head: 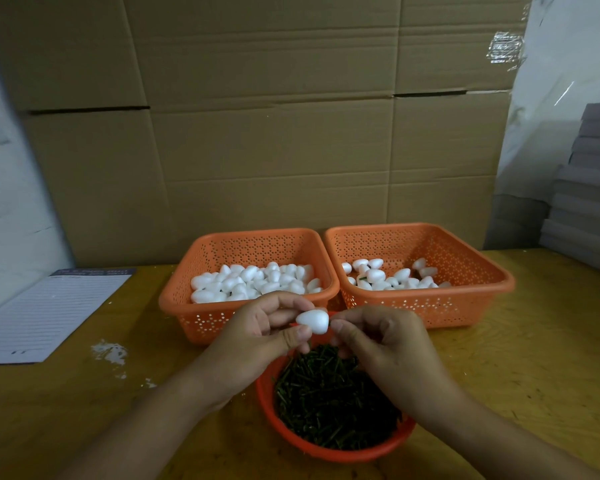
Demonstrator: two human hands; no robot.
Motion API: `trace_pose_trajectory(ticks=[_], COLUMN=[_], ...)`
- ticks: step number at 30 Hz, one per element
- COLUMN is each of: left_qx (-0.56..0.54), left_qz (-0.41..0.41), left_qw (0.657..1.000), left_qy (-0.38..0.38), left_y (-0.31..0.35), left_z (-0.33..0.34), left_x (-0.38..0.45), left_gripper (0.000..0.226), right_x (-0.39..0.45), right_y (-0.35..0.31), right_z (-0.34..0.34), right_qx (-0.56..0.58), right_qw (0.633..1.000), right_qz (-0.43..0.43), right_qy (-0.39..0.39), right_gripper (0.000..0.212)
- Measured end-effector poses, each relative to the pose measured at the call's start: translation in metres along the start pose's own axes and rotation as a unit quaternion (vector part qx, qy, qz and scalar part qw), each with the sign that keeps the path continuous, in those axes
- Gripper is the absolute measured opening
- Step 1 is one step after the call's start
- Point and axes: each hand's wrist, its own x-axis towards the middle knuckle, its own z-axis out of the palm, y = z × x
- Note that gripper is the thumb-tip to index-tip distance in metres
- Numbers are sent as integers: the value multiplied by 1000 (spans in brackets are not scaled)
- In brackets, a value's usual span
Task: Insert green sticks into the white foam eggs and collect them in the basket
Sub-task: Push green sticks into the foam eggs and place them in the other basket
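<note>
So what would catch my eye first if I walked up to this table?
Probably the two hands in the middle: the left hand holds a white egg while the right hand pinches a stick against its end. Behind them sit two orange baskets, the left basket heaped with eggs, the right basket less full. Under the hands is a round bowl of green sticks.

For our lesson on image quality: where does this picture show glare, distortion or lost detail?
Head view: glare on the tape at top right; wide-angle bending of the cardboard wall toward the edges; the green sticks merge into a dark mass; the foam egg looks nearly featureless white.
</note>
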Motion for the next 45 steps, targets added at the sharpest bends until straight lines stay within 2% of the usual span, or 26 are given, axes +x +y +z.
trace_pose_trajectory(ticks=[10, 20, 31, 45], left_qx=[8, 9, 84, 35], left_qz=[-6, 10, 67, 49], left_qw=[999, 998, 989, 994], left_qy=[30, 54, 102, 88], left_y=[1, 0, -4, -5], left_z=[4, 9, 6, 5], left_x=[-1, 0, 2, 3], left_gripper=[28, 33, 27, 26], right_x=[7, 21, 21, 16], right_y=[1, -3, -4, -8], right_z=[-5, -13, -11, -7], right_qx=[50, 92, 88, 90], right_qw=[998, 985, 986, 986], right_qz=[44, 131, 118, 118], right_qy=[0, -70, -81, -75], right_gripper=[9, 14, 17, 15])
